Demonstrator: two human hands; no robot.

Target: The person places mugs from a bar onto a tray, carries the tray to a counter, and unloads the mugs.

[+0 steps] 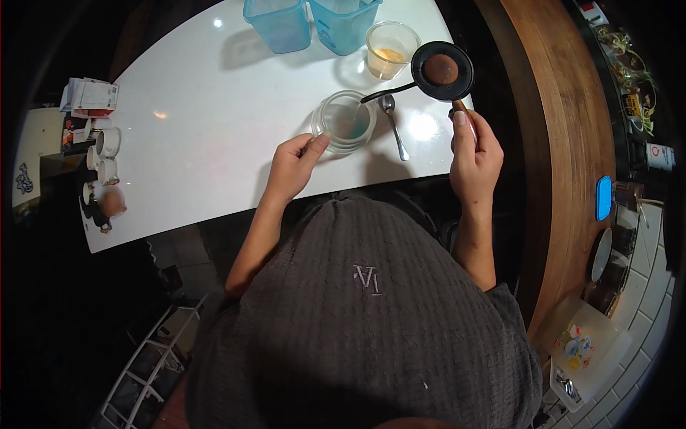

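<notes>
My right hand [475,154] is closed round the brown handle of a black gooseneck kettle [421,84], which has a round brown knob on its lid. The kettle is raised above the table's right side. Its thin spout reaches left over a clear glass jar [361,136], and a fine stream seems to fall from its tip. With thumb and fingers, my left hand [294,166] grips the jar at its near left side. Just right of the jar lies a metal spoon [394,129]. Behind the kettle's spout stands a clear tub [393,43] with something yellowish at its bottom.
Two blue plastic containers [279,28] stand at the back of the white table [193,143]. White cups [107,143] and papers [93,96] sit at the far left. A wooden counter [564,164] runs along the right, with a blue-screened device [604,198] beside it.
</notes>
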